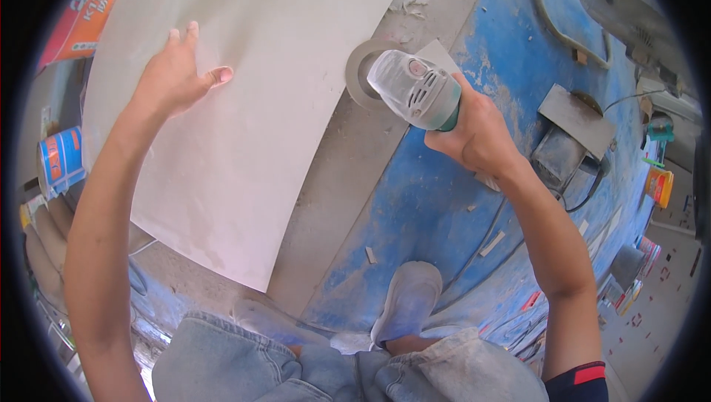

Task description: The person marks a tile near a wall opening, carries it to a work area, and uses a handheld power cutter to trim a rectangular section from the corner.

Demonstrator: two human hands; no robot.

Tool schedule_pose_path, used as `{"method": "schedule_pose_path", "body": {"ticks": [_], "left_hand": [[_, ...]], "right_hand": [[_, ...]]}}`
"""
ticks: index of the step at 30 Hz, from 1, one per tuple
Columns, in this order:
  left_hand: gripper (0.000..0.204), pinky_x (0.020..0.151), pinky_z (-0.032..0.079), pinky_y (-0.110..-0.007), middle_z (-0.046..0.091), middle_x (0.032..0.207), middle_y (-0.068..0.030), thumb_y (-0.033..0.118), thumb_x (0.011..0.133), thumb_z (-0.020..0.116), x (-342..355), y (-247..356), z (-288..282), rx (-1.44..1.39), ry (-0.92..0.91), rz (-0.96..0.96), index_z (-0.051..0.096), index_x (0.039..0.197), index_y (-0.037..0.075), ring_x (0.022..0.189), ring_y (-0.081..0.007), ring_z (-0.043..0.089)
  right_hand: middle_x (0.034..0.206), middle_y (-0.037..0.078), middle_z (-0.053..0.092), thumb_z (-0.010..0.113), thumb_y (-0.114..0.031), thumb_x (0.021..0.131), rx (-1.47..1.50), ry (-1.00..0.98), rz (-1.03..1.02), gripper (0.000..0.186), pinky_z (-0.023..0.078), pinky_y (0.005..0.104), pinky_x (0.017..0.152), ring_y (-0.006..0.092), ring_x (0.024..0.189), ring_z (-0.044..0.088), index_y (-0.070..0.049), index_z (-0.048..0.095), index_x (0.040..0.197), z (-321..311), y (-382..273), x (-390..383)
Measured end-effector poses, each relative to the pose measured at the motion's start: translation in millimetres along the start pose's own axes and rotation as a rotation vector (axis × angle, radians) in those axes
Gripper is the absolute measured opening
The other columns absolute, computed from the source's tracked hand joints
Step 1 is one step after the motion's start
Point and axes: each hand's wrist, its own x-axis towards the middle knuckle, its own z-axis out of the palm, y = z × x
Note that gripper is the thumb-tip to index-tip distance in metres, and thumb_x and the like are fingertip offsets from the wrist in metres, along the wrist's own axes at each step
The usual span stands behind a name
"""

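Note:
A large pale board (222, 150) lies at the left and centre. My left hand (178, 76) rests on its upper left part, with fingers apart and nothing held. In my right hand (478, 128) is an angle grinder (415, 91) with a silver vented head, a round red button and a green body, just off the board's right edge. A pale ring shape (355, 80) shows beside the grinder's head; whether it belongs to the tool I cannot tell. Behind the grinder, a small flat pale piece (437, 55) sticks out.
Dusty blue floor covering (415, 194) spreads at the right, with scraps and a cable. A handheld saw with a flat metal base plate (578, 117) lies there. An orange and red bag (89, 13) and a blue can (61, 159) stand left of the board. My shoe (411, 294) is below.

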Motion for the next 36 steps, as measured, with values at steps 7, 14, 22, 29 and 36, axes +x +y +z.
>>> {"method": "schedule_pose_path", "body": {"ticks": [7,14,22,29,36], "left_hand": [[0.104,0.108,0.039,-0.043,0.03,0.149,-0.0365,0.053,0.08,0.073,-3.0,1.7,-5.3,-0.022,-0.037,-0.007,0.022,0.152,-0.001,0.132,-0.0451,0.044],[0.104,0.106,0.041,-0.043,0.031,0.148,-0.0371,0.053,0.079,0.073,-2.9,2.9,-5.5,-0.031,-0.032,-0.004,0.023,0.151,-0.003,0.129,-0.046,0.047],[0.103,0.105,0.042,-0.044,0.031,0.148,-0.0366,0.049,0.078,0.074,-3.9,2.4,-5.6,-0.05,-0.031,0.004,0.024,0.151,-0.003,0.126,-0.0465,0.05],[0.104,0.102,0.045,-0.044,0.033,0.147,-0.0365,0.053,0.08,0.073,-6.0,5.2,-6.9,-0.025,-0.013,0.023,0.024,0.15,-0.005,0.123,-0.0445,0.053],[0.103,0.104,0.043,-0.044,0.032,0.147,-0.0365,0.053,0.08,0.073,-6.0,5.9,-8.3,-0.036,-0.024,0.008,0.024,0.151,-0.004,0.126,-0.0443,0.05]], "right_hand": [[0.1,0.021,0.067,0.071,-0.013,0.065,0.021,-0.01,0.107,0.054,0.05,0.0397,0.085,0.0386,0.093,0.065,-0.002,0.056,0.117,-12.6,-3.5,14.6],[0.094,0.024,0.066,0.076,-0.024,0.064,-0.014,-0.075,0.001,0.057,0.051,0.0458,0.081,0.043,0.093,0.064,-0.003,0.053,0.112,-6.8,-2.7,4.3],[0.092,0.024,0.066,0.076,-0.022,0.065,-0.034,-0.093,0.017,0.054,0.051,0.047,0.08,0.0433,0.092,0.064,-0.003,0.052,0.109,-10.7,-6.5,8.0],[0.093,0.024,0.067,0.077,-0.022,0.063,0.089,-0.008,0.038,0.056,0.051,0.0436,0.081,0.0411,0.091,0.065,-0.002,0.055,0.111,-23.1,11.5,33.0],[0.097,0.022,0.067,0.077,-0.02,0.063,0.154,0.078,-0.004,0.06,0.051,0.0414,0.083,0.0384,0.094,0.066,-0.001,0.056,0.115,-25.1,19.5,45.1]]}}
